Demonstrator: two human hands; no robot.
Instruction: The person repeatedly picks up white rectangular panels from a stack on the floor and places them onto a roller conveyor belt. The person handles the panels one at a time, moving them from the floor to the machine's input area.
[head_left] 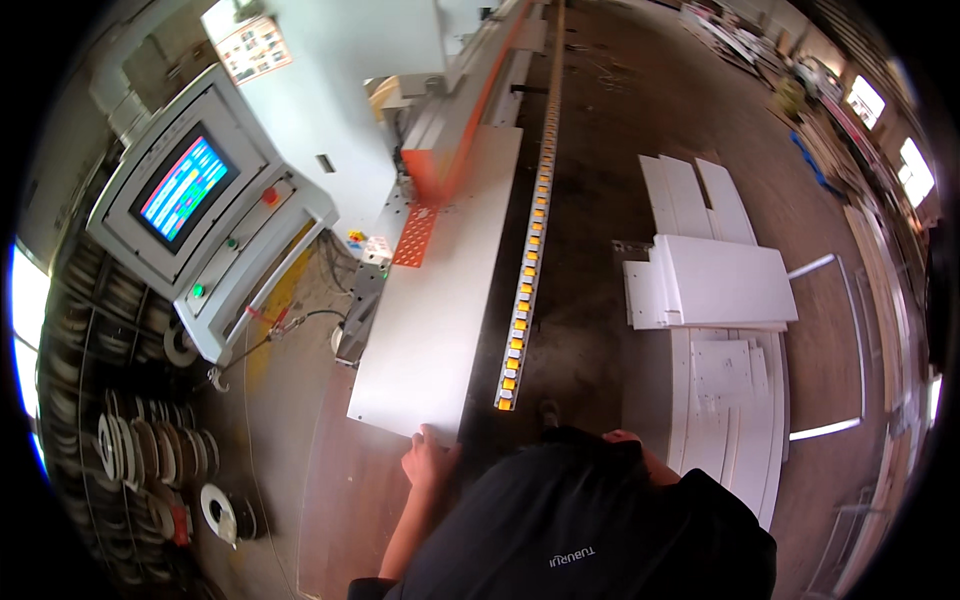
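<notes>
A long white panel lies along the machine, its far part running beside the orange guard. At its near edge, my left hand is closed on the board, fingertips at the rim. Most of my right hand is hidden behind my dark shirt; only a bit shows, low beside my body, and its fingers cannot be made out. Right of the panel runs a rail of yellow rollers, apart from both hands.
A control console with a lit screen stands at left. Below it are racked rolls of edge banding and one roll on the floor. To my right, white boards lie stacked. Long planks line the far right.
</notes>
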